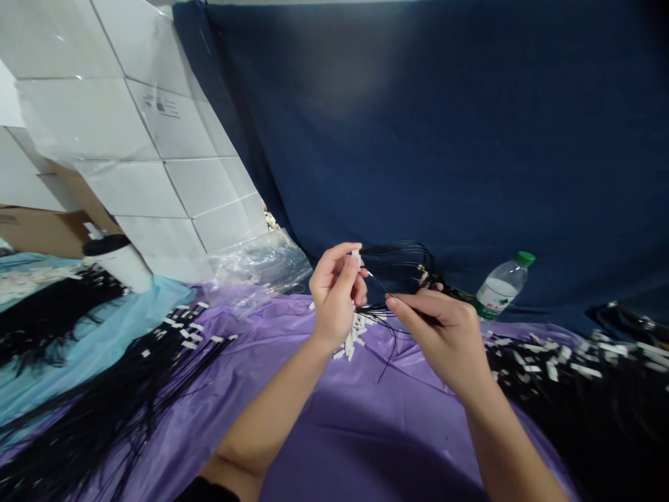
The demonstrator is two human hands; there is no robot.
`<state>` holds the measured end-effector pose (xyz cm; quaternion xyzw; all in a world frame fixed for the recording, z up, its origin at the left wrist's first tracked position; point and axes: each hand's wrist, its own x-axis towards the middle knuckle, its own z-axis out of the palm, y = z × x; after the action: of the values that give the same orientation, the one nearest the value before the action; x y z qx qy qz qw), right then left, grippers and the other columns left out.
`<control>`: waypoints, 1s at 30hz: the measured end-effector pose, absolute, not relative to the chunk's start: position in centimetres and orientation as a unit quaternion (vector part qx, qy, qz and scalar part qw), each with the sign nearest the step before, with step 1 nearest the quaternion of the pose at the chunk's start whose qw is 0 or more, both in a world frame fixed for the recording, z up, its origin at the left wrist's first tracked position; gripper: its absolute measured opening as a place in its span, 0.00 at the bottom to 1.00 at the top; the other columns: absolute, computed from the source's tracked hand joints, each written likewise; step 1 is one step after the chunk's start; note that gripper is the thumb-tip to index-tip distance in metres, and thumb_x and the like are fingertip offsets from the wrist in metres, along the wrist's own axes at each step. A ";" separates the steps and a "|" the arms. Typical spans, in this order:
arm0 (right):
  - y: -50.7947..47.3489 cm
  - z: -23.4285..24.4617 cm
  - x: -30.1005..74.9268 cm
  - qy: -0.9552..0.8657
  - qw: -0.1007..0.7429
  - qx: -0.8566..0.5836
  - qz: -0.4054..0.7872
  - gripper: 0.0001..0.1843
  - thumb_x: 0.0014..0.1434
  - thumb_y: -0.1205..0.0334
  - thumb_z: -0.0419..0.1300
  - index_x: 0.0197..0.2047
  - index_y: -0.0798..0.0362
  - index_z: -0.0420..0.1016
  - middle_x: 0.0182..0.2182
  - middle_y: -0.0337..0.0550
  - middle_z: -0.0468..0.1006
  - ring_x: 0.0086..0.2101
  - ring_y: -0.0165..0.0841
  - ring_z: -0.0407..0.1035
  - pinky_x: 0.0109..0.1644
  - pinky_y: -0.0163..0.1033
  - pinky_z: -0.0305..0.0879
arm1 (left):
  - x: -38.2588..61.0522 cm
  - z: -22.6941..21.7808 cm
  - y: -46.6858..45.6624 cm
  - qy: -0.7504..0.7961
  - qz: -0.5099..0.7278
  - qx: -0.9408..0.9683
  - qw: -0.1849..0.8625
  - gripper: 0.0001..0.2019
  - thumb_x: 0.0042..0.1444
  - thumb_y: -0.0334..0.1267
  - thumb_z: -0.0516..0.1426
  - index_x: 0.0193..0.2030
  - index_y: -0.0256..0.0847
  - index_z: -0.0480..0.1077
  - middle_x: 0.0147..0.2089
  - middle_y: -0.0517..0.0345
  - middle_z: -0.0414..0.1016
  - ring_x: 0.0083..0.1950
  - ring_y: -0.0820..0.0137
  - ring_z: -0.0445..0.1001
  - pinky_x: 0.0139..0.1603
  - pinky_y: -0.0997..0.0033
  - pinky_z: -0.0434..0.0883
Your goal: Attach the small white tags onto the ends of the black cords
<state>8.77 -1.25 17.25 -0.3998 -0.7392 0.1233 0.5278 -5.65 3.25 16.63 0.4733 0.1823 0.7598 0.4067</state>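
My left hand [334, 293] is raised over the purple sheet [334, 418], its fingers pinched on a small white tag [357, 255]. My right hand [439, 328] is closed in a pinch on a thin black cord [377, 282] whose tip points at that tag. More of the black cord hangs down below both hands. A small heap of loose white tags [353, 337] lies on the sheet just under my left hand. A loop of black cords [402, 254] sits behind the hands.
Tagged black cords lie in bundles at the left [120, 397] and at the right [575, 376]. A water bottle [502, 286] lies at the back right. Clear plastic bags [261, 268], white boxes [157, 139] and a dark blue cloth [444, 139] stand behind.
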 end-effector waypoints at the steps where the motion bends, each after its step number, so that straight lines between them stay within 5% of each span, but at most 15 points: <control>1: -1.2 17.2 8.8 -0.738 0.527 -0.402 0.124 0.09 0.60 0.61 0.62 0.35 0.53 0.83 0.19 0.35 0.70 0.21 0.24 0.60 0.25 0.33 0.55 | -5.6 16.5 3.3 0.180 0.759 0.481 0.400 0.07 0.59 0.40 0.59 0.43 0.46 0.74 0.27 0.65 0.69 0.14 0.85 0.61 0.12 0.83 0.59; 15: -1.1 17.3 8.9 -0.744 0.535 -0.395 0.068 0.06 0.58 0.64 0.63 0.32 0.52 0.83 0.18 0.35 0.71 0.19 0.24 0.61 0.23 0.32 0.56 | -5.3 16.7 2.4 0.219 0.753 0.493 0.377 0.07 0.58 0.41 0.60 0.42 0.47 0.76 0.29 0.62 0.71 0.15 0.84 0.60 0.14 0.79 0.59; 30: -0.6 16.1 8.7 -0.716 0.570 -0.340 -0.219 0.09 0.58 0.67 0.65 0.43 0.53 0.79 0.22 0.36 0.76 0.20 0.24 0.66 0.27 0.31 0.64 | -5.3 16.8 2.2 0.248 0.686 0.514 0.451 0.09 0.57 0.41 0.60 0.43 0.45 0.75 0.24 0.64 0.68 0.15 0.84 0.58 0.14 0.82 0.54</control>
<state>8.73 -0.57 16.11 -0.3395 -0.7157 -0.2189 0.5697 -5.26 2.24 16.76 0.5138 0.2480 0.6862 0.4512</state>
